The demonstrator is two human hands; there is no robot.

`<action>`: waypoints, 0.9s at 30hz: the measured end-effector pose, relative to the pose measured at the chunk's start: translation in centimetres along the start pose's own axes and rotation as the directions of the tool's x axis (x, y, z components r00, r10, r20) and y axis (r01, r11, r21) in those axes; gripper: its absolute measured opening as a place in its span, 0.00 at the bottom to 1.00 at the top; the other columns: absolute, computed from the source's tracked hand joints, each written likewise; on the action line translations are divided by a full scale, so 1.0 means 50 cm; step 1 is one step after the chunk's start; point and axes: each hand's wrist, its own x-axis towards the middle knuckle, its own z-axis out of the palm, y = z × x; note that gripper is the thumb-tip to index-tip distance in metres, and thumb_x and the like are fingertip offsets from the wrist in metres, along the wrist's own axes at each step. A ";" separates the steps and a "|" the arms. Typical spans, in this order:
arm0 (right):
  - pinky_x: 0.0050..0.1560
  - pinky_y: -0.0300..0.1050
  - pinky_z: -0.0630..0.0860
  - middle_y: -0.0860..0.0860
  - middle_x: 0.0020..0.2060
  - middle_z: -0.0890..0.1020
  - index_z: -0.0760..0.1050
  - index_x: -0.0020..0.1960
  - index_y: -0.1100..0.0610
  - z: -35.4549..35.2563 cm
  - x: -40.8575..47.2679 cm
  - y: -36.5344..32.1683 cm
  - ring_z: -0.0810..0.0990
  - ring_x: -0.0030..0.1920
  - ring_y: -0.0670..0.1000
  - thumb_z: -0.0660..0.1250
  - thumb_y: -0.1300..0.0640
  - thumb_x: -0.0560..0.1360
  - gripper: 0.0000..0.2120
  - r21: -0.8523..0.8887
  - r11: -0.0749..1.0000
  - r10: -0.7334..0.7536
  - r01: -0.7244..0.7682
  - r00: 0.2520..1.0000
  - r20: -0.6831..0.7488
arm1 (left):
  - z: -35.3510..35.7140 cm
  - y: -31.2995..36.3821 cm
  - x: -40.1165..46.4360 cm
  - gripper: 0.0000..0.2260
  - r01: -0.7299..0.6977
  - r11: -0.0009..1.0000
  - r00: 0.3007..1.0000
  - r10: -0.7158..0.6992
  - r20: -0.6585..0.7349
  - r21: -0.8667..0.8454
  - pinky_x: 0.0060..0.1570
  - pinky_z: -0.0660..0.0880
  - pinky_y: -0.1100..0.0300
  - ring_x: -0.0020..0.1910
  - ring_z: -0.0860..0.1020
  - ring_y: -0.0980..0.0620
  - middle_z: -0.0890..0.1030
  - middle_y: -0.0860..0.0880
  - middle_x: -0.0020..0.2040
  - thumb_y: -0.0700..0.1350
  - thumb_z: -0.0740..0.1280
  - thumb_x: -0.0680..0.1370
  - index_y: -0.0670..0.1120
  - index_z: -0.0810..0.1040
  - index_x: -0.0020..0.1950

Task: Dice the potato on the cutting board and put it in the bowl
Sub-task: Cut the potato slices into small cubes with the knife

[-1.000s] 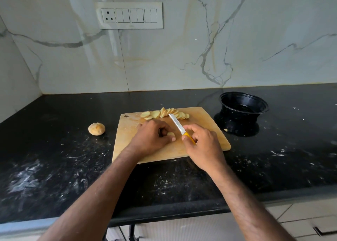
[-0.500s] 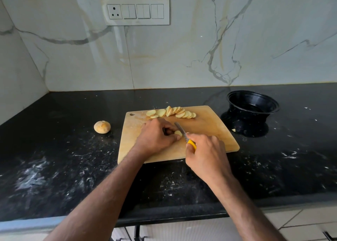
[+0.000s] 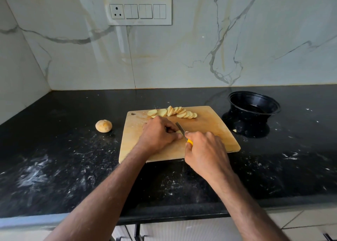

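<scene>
No writing is readable. On the board [image 3: 209,129], the left hand [image 3: 157,134] pinches a potato piece [image 3: 179,132]; the right hand [image 3: 205,152] grips the knife [image 3: 180,127].

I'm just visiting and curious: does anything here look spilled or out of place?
A small pale potato scrap lies off the cutting board, on the counter by the black bowl. White smears and flecks streak the counter. A rounded potato piece sits alone left of the board.

I see a matt wooden cutting board [image 3: 209,129] on a glossy black stone counter [image 3: 54,158]. The far-right bowl [image 3: 254,107] looks like shiny black plastic; the wall [image 3: 182,49] is polished marble.
</scene>
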 end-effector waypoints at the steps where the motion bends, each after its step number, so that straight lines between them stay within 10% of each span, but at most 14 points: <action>1: 0.50 0.48 0.78 0.49 0.51 0.85 0.78 0.66 0.49 0.002 0.003 -0.002 0.82 0.48 0.53 0.66 0.53 0.78 0.16 0.001 1.000 0.003 -0.003 1.000 0.006 | -0.001 0.000 0.001 0.09 -0.001 1.000 1.000 0.001 0.006 -0.002 0.53 0.78 0.49 0.46 0.80 0.54 0.85 0.55 0.46 0.49 0.80 0.71 0.49 0.88 0.49; 25: 0.40 0.43 0.82 0.48 0.42 0.85 0.80 0.63 0.50 -0.071 -0.100 0.018 0.82 0.38 0.49 0.68 0.53 0.78 0.14 0.031 1.000 0.000 -0.002 0.998 0.068 | 0.007 0.001 -0.008 0.09 0.041 0.999 0.999 -0.041 -0.030 -0.009 0.52 0.79 0.49 0.44 0.79 0.58 0.84 0.58 0.43 0.53 0.79 0.70 0.53 0.88 0.47; 27: 0.39 0.32 0.79 0.47 0.43 0.87 0.82 0.61 0.50 -0.083 -0.101 0.027 0.82 0.38 0.47 0.69 0.54 0.77 0.14 0.043 0.999 0.011 -0.012 0.999 0.044 | 0.006 0.001 -0.008 0.08 0.035 0.999 0.999 -0.035 -0.027 -0.016 0.51 0.79 0.49 0.44 0.79 0.59 0.84 0.59 0.43 0.53 0.79 0.70 0.53 0.88 0.47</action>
